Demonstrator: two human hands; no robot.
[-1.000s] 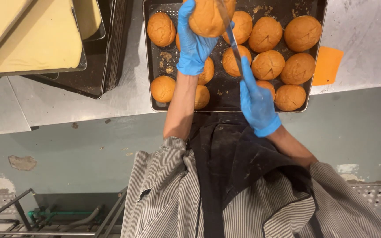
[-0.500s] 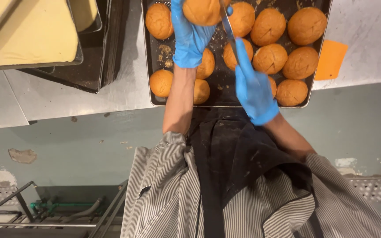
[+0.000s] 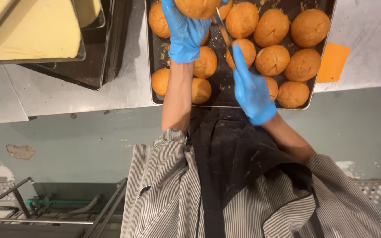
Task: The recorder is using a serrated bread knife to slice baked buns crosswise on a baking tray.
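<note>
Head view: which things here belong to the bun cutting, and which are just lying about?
In use:
left hand holding a bun
right hand with knife
baking tray of buns

Lying about:
yellow-filled pans
orange patch

Orange rectangular label beside baking tray

This looks like a commercial bakery or restaurant kitchen. A dark metal baking tray full of round golden-brown bread rolls sits on a stainless-steel worktop, beside stacked black oven trays. The person wears blue disposable gloves, a striped work shirt and a flour-dusted black apron, standing on a worn grey-green painted floor.
</note>
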